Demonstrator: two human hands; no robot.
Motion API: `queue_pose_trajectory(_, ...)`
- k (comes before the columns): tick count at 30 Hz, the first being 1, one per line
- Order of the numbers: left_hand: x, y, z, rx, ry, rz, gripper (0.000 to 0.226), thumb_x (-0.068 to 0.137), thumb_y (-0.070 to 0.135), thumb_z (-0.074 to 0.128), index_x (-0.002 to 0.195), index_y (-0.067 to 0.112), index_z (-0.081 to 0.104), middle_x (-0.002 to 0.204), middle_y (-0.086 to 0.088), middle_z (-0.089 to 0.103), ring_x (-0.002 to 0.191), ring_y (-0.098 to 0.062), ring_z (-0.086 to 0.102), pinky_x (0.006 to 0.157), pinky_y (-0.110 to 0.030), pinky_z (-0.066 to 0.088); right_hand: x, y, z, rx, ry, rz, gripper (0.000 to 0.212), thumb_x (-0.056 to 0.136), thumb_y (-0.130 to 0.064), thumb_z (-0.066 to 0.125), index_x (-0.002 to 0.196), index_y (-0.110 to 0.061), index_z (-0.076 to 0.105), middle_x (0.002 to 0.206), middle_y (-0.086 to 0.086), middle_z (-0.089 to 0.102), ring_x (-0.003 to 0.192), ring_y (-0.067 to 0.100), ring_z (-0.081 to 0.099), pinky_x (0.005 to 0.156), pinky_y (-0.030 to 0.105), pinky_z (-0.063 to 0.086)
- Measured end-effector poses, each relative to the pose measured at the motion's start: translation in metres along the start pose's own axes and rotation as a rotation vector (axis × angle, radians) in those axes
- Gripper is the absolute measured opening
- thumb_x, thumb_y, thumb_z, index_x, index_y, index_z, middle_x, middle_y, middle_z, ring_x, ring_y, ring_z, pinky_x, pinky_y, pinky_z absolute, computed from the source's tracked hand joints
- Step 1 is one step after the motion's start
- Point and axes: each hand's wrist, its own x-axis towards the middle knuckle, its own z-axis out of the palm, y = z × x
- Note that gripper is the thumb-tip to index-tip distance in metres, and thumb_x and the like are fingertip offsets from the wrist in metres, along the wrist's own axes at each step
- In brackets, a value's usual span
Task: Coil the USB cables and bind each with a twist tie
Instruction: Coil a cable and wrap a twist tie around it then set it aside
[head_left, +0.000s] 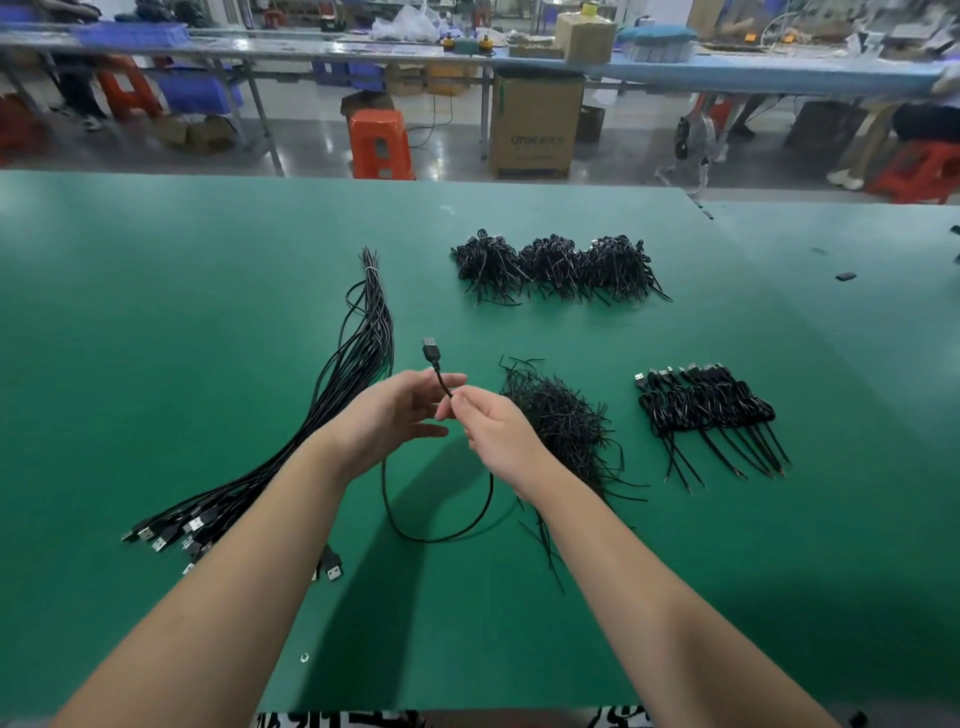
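Orange stool (381, 144) beside cardboard box (535, 130), beyond green table (156, 312).

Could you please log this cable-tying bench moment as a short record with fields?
surface: green table
cable in hand: one black USB cable, plug pointing up, slack hanging in a loop between the forearms
left hand: palm open behind the cable, fingers relaxed
right hand: pinches the cable just below the plug
uncoiled stock: loose cable bundle on the left
twist ties: black heap beside the right hand
finished work: row of coiled cables on the right; coiled cable piles farther back
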Motion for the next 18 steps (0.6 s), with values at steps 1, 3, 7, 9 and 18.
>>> queue_pose_trajectory(1, 0.001, 0.000, 0.001, 0.020, -0.019, -0.006, 0.047, 0.092, 0.043, 0.044, 0.122, 0.017, 0.071, 0.111, -0.004, 0.072, 0.111, -0.018, 0.064, 0.095, -0.040, 0.049, -0.001, 0.000, 0.001, -0.005, -0.006, -0.005, 0.034, 0.106, -0.026, 0.041, 0.083, -0.018, 0.065, 0.048, -0.016, 0.034, 0.048, 0.008, 0.029, 0.052, 0.027, 0.027)
queue_pose_trajectory(3, 0.002, -0.001, 0.004, 0.014, -0.041, 0.002, 0.047, 0.094, 0.042, 0.043, 0.122, 0.016, 0.071, 0.096, 0.001, 0.069, 0.115, -0.020, 0.062, 0.102, -0.047, 0.047, -0.002, 0.000, 0.001, -0.011, -0.012, -0.010, 0.035, 0.106, -0.027, 0.040, 0.081, -0.023, 0.064, 0.046, -0.017, 0.036, 0.049, 0.009, 0.030, 0.051, 0.028, 0.027)
queue_pose_trajectory(7, 0.002, -0.001, 0.016, -0.002, -0.032, 0.036, 0.045, 0.100, 0.033, 0.037, 0.127, 0.012, 0.067, 0.092, -0.011, 0.047, 0.118, -0.036, 0.054, 0.098, -0.041, 0.053, -0.003, 0.001, 0.000, -0.058, -0.009, -0.039, 0.037, 0.105, -0.025, 0.041, 0.075, -0.029, 0.062, 0.047, -0.018, 0.040, 0.051, 0.010, 0.034, 0.052, 0.029, 0.030)
queue_pose_trajectory(9, 0.002, 0.000, 0.020, 0.006, -0.028, 0.043, 0.046, 0.097, 0.031, 0.040, 0.129, 0.009, 0.064, 0.107, -0.014, 0.048, 0.127, -0.037, 0.053, 0.091, -0.030, 0.055, -0.003, 0.003, 0.001, -0.068, -0.022, -0.056, 0.037, 0.105, -0.024, 0.041, 0.073, -0.030, 0.059, 0.049, -0.018, 0.041, 0.052, 0.012, 0.034, 0.051, 0.029, 0.029)
queue_pose_trajectory(18, 0.000, 0.000, 0.023, 0.022, 0.046, 0.062, 0.048, 0.104, 0.026, 0.030, 0.123, -0.002, 0.065, 0.120, -0.017, 0.069, 0.124, -0.024, 0.059, 0.105, -0.037, 0.042, -0.007, 0.006, 0.010, 0.079, -0.047, 0.038, 0.035, 0.106, -0.024, 0.040, 0.075, -0.023, 0.057, 0.051, -0.016, 0.039, 0.053, 0.008, 0.033, 0.057, 0.029, 0.030)
